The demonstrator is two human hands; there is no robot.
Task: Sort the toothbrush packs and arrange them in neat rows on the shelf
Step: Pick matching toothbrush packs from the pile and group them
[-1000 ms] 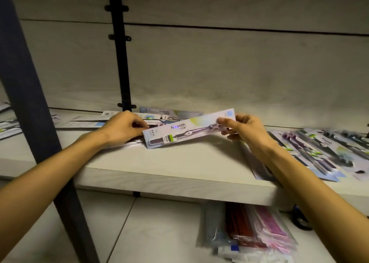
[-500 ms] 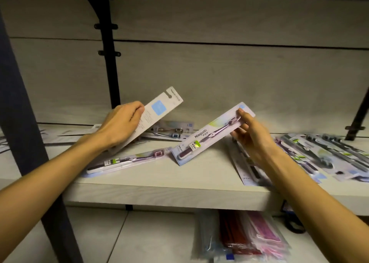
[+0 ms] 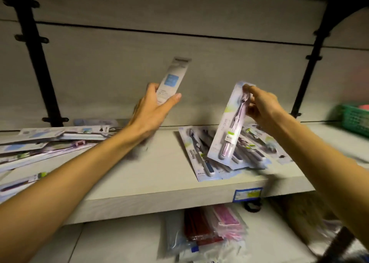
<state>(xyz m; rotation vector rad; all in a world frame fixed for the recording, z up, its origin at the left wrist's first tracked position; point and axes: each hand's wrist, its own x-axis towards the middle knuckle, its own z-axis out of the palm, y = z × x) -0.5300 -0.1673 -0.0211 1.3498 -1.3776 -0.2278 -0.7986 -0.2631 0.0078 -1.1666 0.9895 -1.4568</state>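
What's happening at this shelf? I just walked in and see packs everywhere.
A person is sorting toothbrush packs. The left hand holds one pack raised with its printed back showing; the right hand pinches the top of a pack with a pale pink toothbrush, tilted above an overlapping row of packs on the shelf. A loose pile of packs lies to the left, not yet in rows.

Pale wood-grain shelf [image 3: 159, 182]; green basket [image 3: 355, 118] at three o'clock; lilac toothbrush pack [image 3: 229, 126]; seemingly red-and-pink packets [image 3: 209, 226] below.
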